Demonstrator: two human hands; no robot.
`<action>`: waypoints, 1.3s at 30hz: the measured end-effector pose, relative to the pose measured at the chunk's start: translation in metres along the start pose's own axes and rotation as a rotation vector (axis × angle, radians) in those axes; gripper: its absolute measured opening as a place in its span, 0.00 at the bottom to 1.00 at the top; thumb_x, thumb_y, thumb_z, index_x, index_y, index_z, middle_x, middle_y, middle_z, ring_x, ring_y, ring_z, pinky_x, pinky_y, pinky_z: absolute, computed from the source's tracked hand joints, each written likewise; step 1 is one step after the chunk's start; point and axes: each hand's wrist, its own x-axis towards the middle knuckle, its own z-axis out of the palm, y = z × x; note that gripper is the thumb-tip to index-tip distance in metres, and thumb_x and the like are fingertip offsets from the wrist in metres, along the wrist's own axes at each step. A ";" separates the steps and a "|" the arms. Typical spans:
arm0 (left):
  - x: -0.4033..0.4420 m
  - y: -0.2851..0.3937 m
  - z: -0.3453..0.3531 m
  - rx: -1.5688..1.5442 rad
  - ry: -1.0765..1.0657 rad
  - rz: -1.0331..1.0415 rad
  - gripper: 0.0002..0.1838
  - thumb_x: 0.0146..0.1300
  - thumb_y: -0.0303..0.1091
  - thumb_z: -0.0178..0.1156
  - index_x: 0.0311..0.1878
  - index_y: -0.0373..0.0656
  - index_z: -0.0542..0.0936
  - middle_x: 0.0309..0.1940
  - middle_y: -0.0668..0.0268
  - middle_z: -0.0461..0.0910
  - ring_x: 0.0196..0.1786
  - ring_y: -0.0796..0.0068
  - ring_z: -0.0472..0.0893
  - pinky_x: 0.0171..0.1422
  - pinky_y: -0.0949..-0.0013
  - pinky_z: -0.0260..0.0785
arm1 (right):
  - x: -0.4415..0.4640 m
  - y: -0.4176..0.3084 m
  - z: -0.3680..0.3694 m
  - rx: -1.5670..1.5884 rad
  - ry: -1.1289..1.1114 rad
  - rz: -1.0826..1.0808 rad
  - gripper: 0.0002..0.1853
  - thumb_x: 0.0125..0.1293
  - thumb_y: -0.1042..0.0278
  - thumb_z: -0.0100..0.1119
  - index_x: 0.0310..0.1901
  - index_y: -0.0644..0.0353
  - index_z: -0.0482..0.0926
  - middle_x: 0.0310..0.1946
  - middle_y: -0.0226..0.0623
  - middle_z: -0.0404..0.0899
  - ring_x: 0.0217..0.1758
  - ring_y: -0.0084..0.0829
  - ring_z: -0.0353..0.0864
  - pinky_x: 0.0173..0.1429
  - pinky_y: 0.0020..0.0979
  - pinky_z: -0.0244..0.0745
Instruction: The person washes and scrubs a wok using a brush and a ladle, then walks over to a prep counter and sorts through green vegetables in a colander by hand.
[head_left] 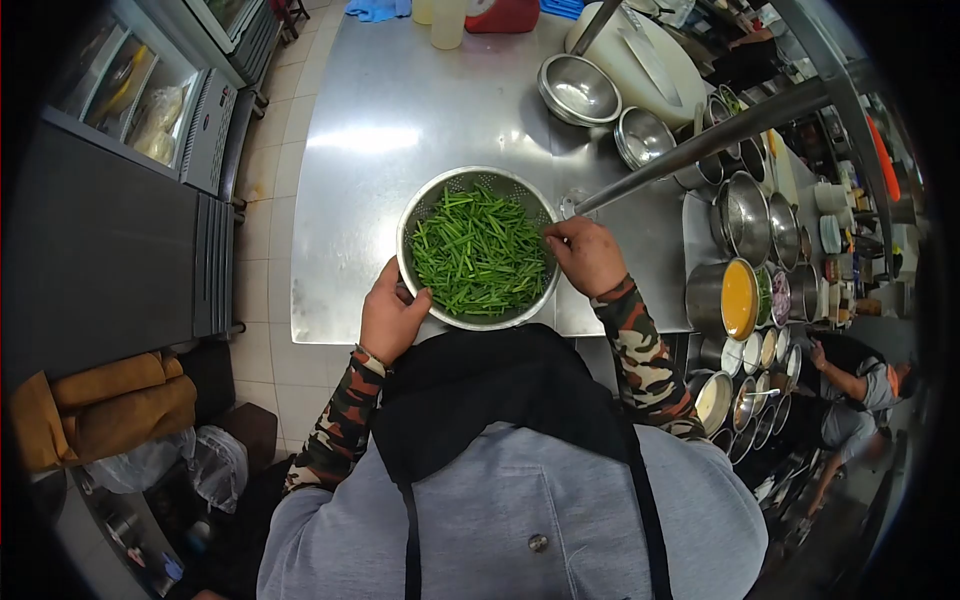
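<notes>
A metal colander (405, 262) with a perforated wall stands on the steel table near its front edge. Inside lies a heap of cut green stalks (478, 250), which look like chives. My left hand (393, 318) grips the colander's lower left rim, with the thumb on top and some fingers hidden by the side. At the right rim is my right hand (588, 257), its fingers curled together over the edge; the fingertips sit close to the green stalks.
A steel post (690, 150) slants up from the table just right of the colander. Behind it are stacked metal bowls (580, 88) and a knife (650, 65) on a round white board (600, 45). Pots and containers line the right side. Other people (850, 385) stand farther right.
</notes>
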 end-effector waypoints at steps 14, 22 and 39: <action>0.000 0.001 0.003 0.084 0.029 -0.008 0.30 0.59 0.26 0.60 0.66 0.35 0.67 0.39 0.62 0.83 0.33 0.78 0.81 0.40 0.74 0.75 | 0.023 -0.036 0.028 0.041 -0.298 -0.333 0.16 0.52 0.64 0.69 0.43 0.56 0.84 0.38 0.40 0.75 0.42 0.42 0.79 0.48 0.39 0.76; -0.003 0.012 -0.001 0.143 0.019 0.003 0.30 0.58 0.27 0.60 0.65 0.35 0.68 0.41 0.60 0.84 0.35 0.76 0.83 0.41 0.72 0.76 | 0.049 -0.005 0.020 0.150 -0.061 -0.141 0.13 0.54 0.67 0.67 0.42 0.57 0.85 0.35 0.40 0.78 0.40 0.41 0.81 0.46 0.38 0.76; 0.000 0.008 -0.002 0.103 -0.014 0.021 0.31 0.59 0.28 0.61 0.67 0.35 0.66 0.42 0.60 0.83 0.33 0.78 0.81 0.41 0.73 0.75 | 0.012 -0.021 0.053 0.076 0.109 -0.158 0.06 0.58 0.67 0.63 0.35 0.55 0.85 0.30 0.36 0.77 0.37 0.40 0.80 0.43 0.40 0.76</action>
